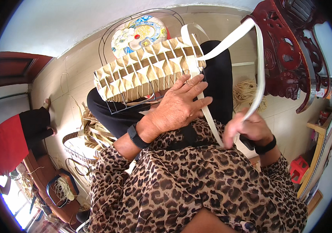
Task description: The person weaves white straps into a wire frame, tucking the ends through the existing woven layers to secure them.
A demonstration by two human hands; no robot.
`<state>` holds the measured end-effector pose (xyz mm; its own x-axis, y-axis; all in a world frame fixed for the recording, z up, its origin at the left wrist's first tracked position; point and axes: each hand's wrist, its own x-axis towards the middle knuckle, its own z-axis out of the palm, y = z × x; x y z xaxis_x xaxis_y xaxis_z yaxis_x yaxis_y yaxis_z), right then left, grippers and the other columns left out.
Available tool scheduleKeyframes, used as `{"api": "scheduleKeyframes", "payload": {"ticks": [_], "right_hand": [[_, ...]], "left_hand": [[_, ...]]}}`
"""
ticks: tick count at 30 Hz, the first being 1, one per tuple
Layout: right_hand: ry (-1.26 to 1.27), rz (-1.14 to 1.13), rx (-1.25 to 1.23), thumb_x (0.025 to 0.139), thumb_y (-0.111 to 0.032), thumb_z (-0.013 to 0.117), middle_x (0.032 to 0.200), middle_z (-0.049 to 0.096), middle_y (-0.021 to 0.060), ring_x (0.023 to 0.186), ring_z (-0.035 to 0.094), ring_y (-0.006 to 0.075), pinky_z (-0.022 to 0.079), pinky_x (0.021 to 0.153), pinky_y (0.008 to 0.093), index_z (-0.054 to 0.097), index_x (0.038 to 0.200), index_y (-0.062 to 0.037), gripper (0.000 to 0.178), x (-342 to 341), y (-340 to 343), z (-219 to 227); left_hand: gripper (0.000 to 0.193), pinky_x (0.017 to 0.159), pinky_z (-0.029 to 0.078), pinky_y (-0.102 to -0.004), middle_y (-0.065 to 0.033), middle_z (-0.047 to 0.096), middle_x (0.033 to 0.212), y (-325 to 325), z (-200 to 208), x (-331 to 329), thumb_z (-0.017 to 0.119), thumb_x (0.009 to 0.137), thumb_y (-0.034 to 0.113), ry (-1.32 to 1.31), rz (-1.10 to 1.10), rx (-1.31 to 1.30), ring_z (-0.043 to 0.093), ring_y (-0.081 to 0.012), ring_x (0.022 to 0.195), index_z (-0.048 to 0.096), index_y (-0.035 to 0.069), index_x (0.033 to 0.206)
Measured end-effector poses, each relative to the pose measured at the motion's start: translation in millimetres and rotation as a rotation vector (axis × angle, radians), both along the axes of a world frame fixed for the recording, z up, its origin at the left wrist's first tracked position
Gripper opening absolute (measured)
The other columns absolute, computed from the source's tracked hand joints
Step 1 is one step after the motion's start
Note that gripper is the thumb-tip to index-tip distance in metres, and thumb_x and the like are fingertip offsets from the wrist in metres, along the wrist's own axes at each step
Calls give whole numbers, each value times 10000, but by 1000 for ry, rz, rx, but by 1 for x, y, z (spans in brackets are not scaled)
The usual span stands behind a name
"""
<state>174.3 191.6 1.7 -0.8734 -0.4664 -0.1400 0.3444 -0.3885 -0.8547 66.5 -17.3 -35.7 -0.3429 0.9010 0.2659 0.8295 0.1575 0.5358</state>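
1. Cream strip [261,70] loops out from the right end of a woven basket [147,69], which lies across dark-trousered knees [218,81].
2. Left hand [177,101]: fingers extended, thumb apart, laid over strip at basket's edge.
3. Right hand [250,129]: blurred, half-curled, strip meeting it; cannot tell whether pinched.
4. Cord coil [244,92] on floor, right.
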Motion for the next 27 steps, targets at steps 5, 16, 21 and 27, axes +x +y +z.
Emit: {"api": "scheduleKeyframes", "payload": {"ticks": [5,16,21,27], "right_hand": [[355,-38,53,848,-66,497,1149,522,169,1025,519,301,393,889,432,527,1115,-36,270,-24,10,-5],[494,-84,658,882,-285,513,1085,565,114,1014,537,254,439,849,349,554,1109,-66,318,-12,-13,-47],[-339,73,427,943,-291,431,702,585,80,698,600,179,482,675,289,561,946,4,322,42,25,-16],[-803,363,708,921,-287,468,540,532,51,576,574,162,464,616,272,559,956,22,324,88,59,-8]], "left_hand": [[192,817,489,-333,-93,643,937,7,20,12,656,778,112,-511,-98,89,609,-256,925,652,80,967],[709,1025,304,-480,-156,477,1270,12,22,10,718,704,386,-855,-378,257,356,-325,1258,461,63,1280],[630,1070,236,-460,-142,468,1269,19,-12,-4,712,669,304,-67,-67,13,332,-287,1284,510,113,1235],[226,1033,299,-460,-79,575,1048,24,-24,-2,628,640,118,246,-45,44,458,-269,1183,652,102,864]]}}
